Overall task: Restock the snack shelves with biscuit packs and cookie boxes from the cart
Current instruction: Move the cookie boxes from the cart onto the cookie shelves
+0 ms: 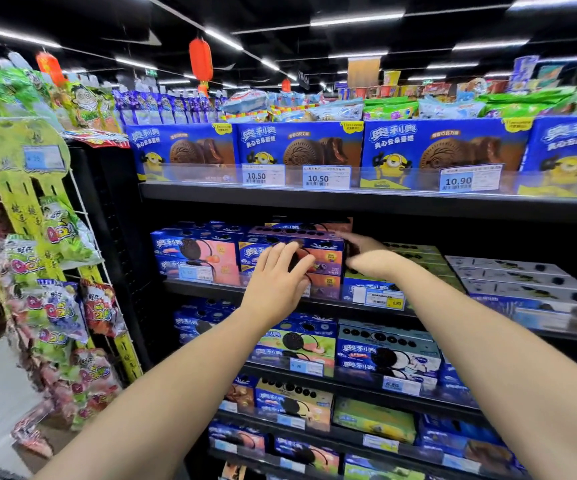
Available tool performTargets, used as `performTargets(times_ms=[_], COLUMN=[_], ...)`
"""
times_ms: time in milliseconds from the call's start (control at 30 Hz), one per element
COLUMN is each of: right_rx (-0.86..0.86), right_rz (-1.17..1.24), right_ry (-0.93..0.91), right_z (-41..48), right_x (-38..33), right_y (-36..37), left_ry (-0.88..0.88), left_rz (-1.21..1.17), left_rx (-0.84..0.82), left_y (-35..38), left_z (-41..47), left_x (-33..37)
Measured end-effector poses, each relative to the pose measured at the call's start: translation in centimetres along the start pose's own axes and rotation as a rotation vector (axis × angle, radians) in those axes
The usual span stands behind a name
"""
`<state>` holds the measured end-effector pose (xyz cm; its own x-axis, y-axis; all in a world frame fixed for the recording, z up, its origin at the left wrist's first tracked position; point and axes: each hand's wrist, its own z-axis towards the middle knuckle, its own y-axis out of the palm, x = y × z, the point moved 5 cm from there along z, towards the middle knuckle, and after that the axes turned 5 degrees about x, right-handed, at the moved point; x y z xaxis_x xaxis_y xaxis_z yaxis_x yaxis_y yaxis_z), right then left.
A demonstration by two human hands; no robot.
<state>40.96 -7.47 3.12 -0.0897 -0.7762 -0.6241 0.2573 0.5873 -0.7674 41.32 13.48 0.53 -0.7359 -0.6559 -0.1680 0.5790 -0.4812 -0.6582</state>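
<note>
Pressing flat against the front face of the stacked cookie boxes, my left hand had its fingers straight and slightly spread and gripped nothing. I judged that this open palm served to push the stack back and square it to the row rather than to lift it. My right hand met the right end of the same stack, its fingertips passing out of sight over and behind the cardboard, so I could not tell whether it clasped a box or merely steadied the end. Its position suggested a stop against sideways slip during the push. The boxes, two high at the front, sat on the second shelf from the top, behind the clear front rail. They touched the pink-faced boxes on their left and lay just beside the lower green packs on their right. A yellow-marked price label hung on the rail below the right hand. Above, the top shelf carried large blue cake boxes, faces outward, and bags of sweets hung on a wire rack at the left end of the unit. No cart appeared in view, so I judged the placing step nearly finished and only the alignment outstanding.
</note>
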Motion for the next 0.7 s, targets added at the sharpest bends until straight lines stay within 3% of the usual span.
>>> performTargets(times_ms=[200, 400, 700], right_rx=[0.183, 0.337, 0.174], right_rz=[-0.177, -0.198, -0.266], right_ry=[0.049, 0.09, 0.064], right_z=[-6.4, -14.1, -20.6], right_x=[-1.5, -4.7, -8.1], right_y=[0.4, 5.0, 20.4], left_ry=[0.023, 0.026, -0.023], left_rz=[-0.043, -0.102, -0.181], left_rx=[-0.03, -0.121, -0.209], left_y=[-2.4, -5.1, -6.0], left_z=[-3.3, -8.9, -21.1], left_x=[-0.9, -2.8, -6.3])
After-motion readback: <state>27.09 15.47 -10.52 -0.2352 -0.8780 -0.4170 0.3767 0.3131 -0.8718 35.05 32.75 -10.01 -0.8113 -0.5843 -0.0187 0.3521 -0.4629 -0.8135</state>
